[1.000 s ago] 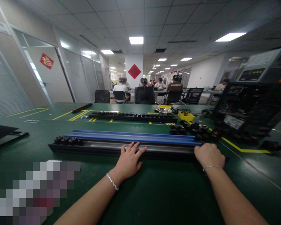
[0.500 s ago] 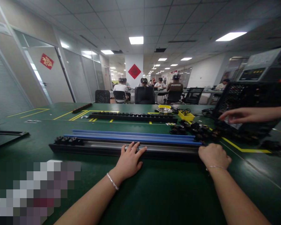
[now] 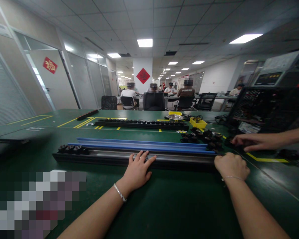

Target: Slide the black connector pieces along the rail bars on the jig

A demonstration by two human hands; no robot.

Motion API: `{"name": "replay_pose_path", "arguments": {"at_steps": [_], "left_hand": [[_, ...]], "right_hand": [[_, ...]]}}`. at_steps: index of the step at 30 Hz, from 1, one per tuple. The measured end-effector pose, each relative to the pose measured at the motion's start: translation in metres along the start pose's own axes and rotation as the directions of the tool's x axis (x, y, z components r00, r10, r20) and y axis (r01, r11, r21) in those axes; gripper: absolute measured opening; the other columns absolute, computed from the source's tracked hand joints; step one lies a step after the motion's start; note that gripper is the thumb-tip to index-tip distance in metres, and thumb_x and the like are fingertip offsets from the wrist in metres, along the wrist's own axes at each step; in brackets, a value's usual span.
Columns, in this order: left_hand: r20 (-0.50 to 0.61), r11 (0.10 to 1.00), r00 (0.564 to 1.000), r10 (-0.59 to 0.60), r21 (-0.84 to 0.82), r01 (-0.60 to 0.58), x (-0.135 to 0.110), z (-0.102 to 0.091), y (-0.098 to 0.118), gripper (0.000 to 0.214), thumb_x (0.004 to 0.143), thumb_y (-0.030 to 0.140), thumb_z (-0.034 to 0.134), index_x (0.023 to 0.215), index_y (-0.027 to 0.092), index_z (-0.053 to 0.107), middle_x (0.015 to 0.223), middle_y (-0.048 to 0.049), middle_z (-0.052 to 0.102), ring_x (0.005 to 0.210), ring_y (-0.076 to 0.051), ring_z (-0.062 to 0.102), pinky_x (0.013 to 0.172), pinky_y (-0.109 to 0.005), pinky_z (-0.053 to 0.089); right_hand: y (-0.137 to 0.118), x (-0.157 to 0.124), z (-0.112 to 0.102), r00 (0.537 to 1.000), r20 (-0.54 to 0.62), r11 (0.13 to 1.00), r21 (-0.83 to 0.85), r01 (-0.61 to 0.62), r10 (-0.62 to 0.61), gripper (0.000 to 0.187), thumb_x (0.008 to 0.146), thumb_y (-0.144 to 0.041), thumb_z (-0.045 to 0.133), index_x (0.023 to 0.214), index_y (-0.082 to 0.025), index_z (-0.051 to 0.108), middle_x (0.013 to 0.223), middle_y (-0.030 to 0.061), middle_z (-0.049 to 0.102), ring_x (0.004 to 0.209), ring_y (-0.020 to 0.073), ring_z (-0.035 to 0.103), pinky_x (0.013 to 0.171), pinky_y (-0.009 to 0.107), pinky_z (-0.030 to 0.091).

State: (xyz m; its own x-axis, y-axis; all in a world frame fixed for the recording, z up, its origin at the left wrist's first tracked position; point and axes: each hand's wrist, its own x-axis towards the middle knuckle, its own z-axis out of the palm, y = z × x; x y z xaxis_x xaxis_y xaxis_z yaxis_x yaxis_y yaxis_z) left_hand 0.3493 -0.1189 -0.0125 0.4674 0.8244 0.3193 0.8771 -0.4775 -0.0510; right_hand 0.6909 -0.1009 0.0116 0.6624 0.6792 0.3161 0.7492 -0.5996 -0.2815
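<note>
A long black rail [image 3: 104, 156] lies across the green table [image 3: 164, 205] in front of me, with small black parts [image 3: 72, 149] seated at its left end. Two blue strips [image 3: 139, 145] lie along its far side. My left hand [image 3: 137, 171] rests flat on the middle of the rail, fingers spread. My right hand [image 3: 231, 166] is curled at the rail's right end; what its fingers hold is hidden.
Another person's hand [image 3: 251, 142] reaches in from the right onto a heap of small black parts [image 3: 209, 136]. Behind stand a second black rail [image 3: 142, 124], a yellow tray [image 3: 198, 123], a metal bowl [image 3: 175, 117] and a black crate [image 3: 266, 111]. People sit at far desks.
My right hand has slid a little to the right along the rail's end. The other person's hand came in from the right and dropped to the heap of black parts.
</note>
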Motion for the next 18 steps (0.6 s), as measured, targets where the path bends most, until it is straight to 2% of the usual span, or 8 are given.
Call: {"name": "replay_pose_path", "arguments": {"at_steps": [8, 14, 18], "left_hand": [[-0.014, 1.0, 1.0, 0.004, 0.0, -0.004, 0.0, 0.0, 0.0, 0.064, 0.08, 0.037, 0.053, 0.137, 0.037, 0.025, 0.143, -0.0068, 0.033, 0.132, -0.031, 0.024, 0.1, -0.055, 0.02], [-0.001, 1.0, 1.0, -0.004, 0.005, 0.004, 0.0, -0.001, 0.001, 0.065, 0.079, 0.037, 0.054, 0.137, 0.037, 0.025, 0.143, -0.0064, 0.032, 0.131, -0.031, 0.024, 0.1, -0.055, 0.02], [0.002, 1.0, 1.0, -0.005, 0.004, 0.005, 0.0, -0.001, 0.001, 0.065, 0.079, 0.037, 0.054, 0.137, 0.037, 0.025, 0.143, -0.0063, 0.033, 0.132, -0.031, 0.024, 0.1, -0.055, 0.02]], "right_hand": [[0.007, 0.005, 0.0, 0.999, 0.024, 0.998, 0.041, -0.042, 0.041, 0.051, 0.08, -0.037, 0.031, 0.111, -0.007, 0.058, 0.111, 0.0235, 0.053, 0.105, 0.0368, 0.048, 0.081, 0.048, 0.04], [0.013, 0.008, 0.001, 0.998, 0.004, 0.992, 0.105, -0.07, 0.07, 0.051, 0.081, -0.036, 0.032, 0.123, -0.014, 0.051, 0.114, 0.0208, 0.053, 0.109, 0.0327, 0.047, 0.083, 0.042, 0.04], [0.016, 0.01, 0.003, 0.996, -0.004, 0.986, 0.142, -0.085, 0.086, 0.051, 0.082, -0.035, 0.031, 0.126, -0.015, 0.048, 0.117, 0.0216, 0.051, 0.111, 0.0332, 0.046, 0.083, 0.042, 0.039]]}}
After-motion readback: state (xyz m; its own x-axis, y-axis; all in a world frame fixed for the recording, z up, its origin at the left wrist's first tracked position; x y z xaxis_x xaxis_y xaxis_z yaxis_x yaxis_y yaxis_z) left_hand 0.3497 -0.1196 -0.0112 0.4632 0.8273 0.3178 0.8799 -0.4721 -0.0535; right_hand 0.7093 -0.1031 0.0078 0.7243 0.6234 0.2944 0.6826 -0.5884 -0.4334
